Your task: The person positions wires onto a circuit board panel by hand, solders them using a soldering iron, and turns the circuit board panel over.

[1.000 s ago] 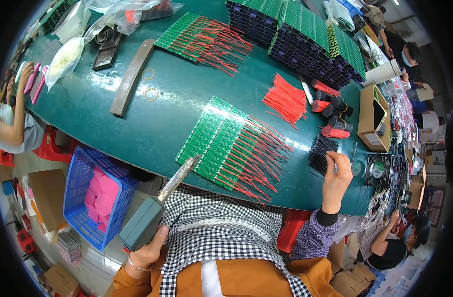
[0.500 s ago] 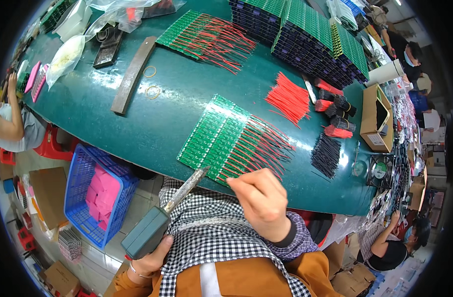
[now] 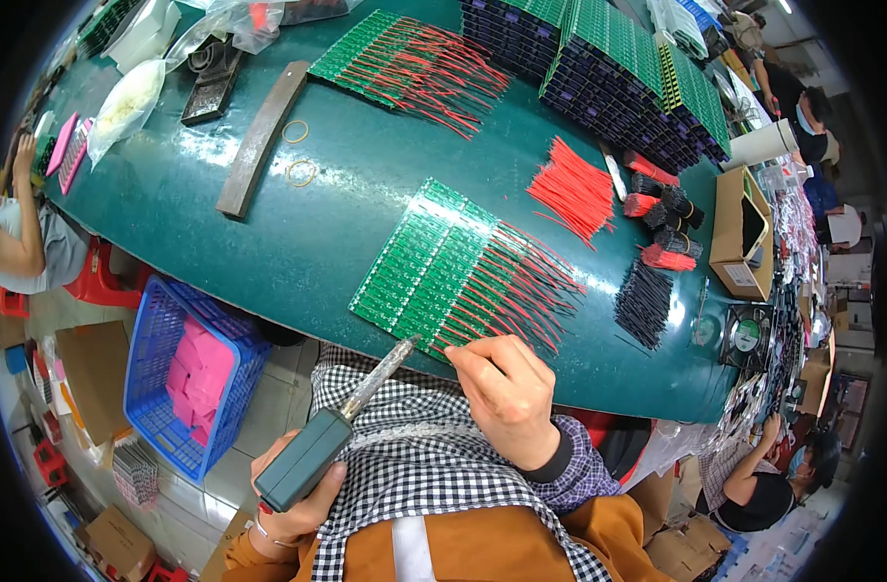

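My left hand (image 3: 307,495) is closed round the boxy dark green handle of a soldering iron (image 3: 306,460). Its metal tip touches or nearly touches the near edge of a green circuit board panel (image 3: 419,262). At that same corner, my right hand (image 3: 509,393) pinches what looks like a thin red wire, its end mostly hidden by the fingertips. Rows of red and black wires (image 3: 521,291) stick out from the panel's right side. Beyond it lie a loose pile of red wires (image 3: 572,192) and a pile of black wires (image 3: 643,303).
Another wired panel (image 3: 370,58) lies farther back, beside a flat bar (image 3: 262,141) and rubber bands (image 3: 300,173). Tall stacks of green boards (image 3: 608,68) stand at the back. A cardboard box (image 3: 739,233) and fan (image 3: 747,336) are right; a blue basket (image 3: 162,388) is lower left.
The soldering iron and my left hand have shifted slightly right, with the tip now closer to my right fingertips. My right hand has stayed at the panel's near corner.
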`<control>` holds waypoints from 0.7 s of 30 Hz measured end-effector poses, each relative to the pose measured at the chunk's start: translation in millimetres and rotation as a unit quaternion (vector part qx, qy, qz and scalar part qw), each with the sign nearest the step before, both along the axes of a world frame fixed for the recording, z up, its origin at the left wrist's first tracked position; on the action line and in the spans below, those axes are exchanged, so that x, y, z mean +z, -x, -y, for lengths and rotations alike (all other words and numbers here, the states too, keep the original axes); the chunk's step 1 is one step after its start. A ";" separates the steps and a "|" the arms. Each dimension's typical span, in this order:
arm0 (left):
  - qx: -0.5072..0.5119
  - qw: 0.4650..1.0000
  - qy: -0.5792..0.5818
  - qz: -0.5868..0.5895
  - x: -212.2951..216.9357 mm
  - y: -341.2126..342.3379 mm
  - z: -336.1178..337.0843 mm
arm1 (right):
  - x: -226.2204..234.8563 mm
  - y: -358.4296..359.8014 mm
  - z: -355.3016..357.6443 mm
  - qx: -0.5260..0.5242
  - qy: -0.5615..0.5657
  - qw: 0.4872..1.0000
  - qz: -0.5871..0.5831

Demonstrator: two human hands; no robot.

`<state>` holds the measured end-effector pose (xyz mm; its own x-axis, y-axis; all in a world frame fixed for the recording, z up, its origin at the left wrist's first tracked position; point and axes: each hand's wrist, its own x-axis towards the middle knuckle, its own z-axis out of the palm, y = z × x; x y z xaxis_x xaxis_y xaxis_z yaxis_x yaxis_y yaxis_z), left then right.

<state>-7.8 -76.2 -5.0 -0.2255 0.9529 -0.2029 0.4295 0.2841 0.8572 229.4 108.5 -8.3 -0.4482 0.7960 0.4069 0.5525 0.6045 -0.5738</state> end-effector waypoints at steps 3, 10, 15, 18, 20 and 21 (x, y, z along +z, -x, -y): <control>0.012 1.000 0.010 0.012 3.0 -1.2 -2.4 | 0.8 -0.7 0.2 -0.002 0.006 1.000 -0.002; 0.014 1.000 0.004 0.019 3.3 -1.7 -6.3 | -1.2 -1.2 -0.5 0.004 0.004 1.000 -0.002; 0.014 1.000 -0.005 0.015 4.3 -2.2 -9.3 | -1.0 -0.6 -0.5 0.000 0.003 1.000 -0.002; 0.015 1.000 0.003 0.011 4.0 -1.6 -7.9 | -1.3 -1.1 -0.8 0.000 0.003 1.000 -0.002; 0.015 1.000 -0.004 0.007 4.5 -2.5 -9.7 | -1.6 -1.0 -0.8 0.002 0.004 1.000 -0.001; 0.015 1.000 -0.011 0.005 4.8 -2.8 -10.4 | -1.5 -0.6 -0.8 -0.001 0.004 1.000 -0.004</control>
